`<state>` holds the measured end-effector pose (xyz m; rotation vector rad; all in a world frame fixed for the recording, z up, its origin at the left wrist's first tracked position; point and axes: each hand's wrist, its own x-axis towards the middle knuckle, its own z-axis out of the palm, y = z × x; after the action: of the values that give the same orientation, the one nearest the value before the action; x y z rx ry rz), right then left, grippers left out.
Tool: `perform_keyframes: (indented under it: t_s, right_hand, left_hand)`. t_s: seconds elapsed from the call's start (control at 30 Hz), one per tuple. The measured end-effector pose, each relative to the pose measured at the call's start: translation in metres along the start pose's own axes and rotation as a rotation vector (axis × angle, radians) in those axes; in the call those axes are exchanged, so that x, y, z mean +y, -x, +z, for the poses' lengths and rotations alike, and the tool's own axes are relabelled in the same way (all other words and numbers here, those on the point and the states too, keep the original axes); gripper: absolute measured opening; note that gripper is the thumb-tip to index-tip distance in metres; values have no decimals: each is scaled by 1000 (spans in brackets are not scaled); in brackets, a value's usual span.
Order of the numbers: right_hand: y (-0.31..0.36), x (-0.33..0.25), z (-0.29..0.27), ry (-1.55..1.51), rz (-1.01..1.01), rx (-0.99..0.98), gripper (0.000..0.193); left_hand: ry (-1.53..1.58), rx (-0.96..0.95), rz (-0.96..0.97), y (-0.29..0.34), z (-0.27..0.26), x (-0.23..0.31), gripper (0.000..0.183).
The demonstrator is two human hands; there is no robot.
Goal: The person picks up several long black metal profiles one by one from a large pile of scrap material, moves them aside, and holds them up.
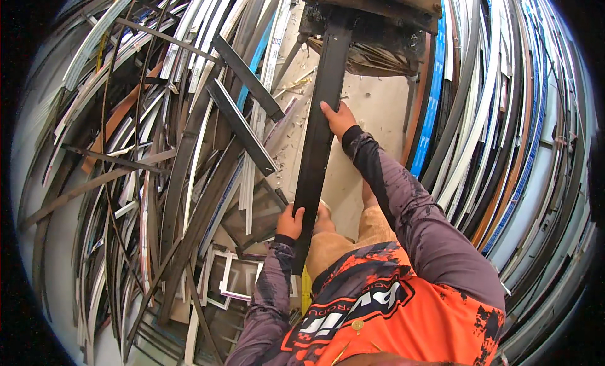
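Note:
A long, dark rectangular metal bar (pixel 320 139) runs from beside my waist up to a dark, worn machine (pixel 372 32) at the far side. Its far end lies on the machine or goes into it; I cannot tell which. My left hand (pixel 290 223) grips the bar's near part, thumb over the top face. Farther along, my right hand (pixel 339 120) wraps round the right edge, its thumb on top. The fingers beneath the bar are hidden on both hands. Left of the bar, two short dark pieces of profile (pixel 242 129) lie slantwise on the pile.
Long strips and profiles (pixel 183 133) in white, black and brown lie in a tangled heap on the left. More long profiles (pixel 491 114) are stacked along the right, one with blue film (pixel 432 95). Small offcuts litter the pale floor (pixel 372 104). White frame pieces (pixel 236 274) lie near my left forearm.

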<state>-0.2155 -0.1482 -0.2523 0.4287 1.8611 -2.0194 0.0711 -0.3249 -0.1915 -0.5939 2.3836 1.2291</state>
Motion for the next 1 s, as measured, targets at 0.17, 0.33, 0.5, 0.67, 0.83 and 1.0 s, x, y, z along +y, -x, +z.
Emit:
perform_keyframes:
  t_s: [0.17, 0.33, 0.5, 0.67, 0.83, 1.0]
  right_hand:
    - [-7, 7, -3, -33, 40, -33, 50]
    - [-15, 20, -3, -12, 9, -8, 52]
    - [-10, 12, 2, -79, 95, -64, 47]
    - [-6, 10, -2, -72, 63, -15, 49]
    - [-8, 11, -3, -57, 23, -19, 47]
    - [-11, 12, -13, 142, 3, 36, 50]
  left_hand:
    - [1, -14, -15, -2, -4, 5, 42]
    - [-3, -56, -45, -6, -3, -5, 49]
    - [-34, -9, -16, -3, -6, -1, 49]
    - [-66, -49, -54, -6, -3, 1, 49]
    - [-86, -100, -91, -9, -1, -6, 50]
    - [-33, -95, -95, -4, 8, 7, 51]
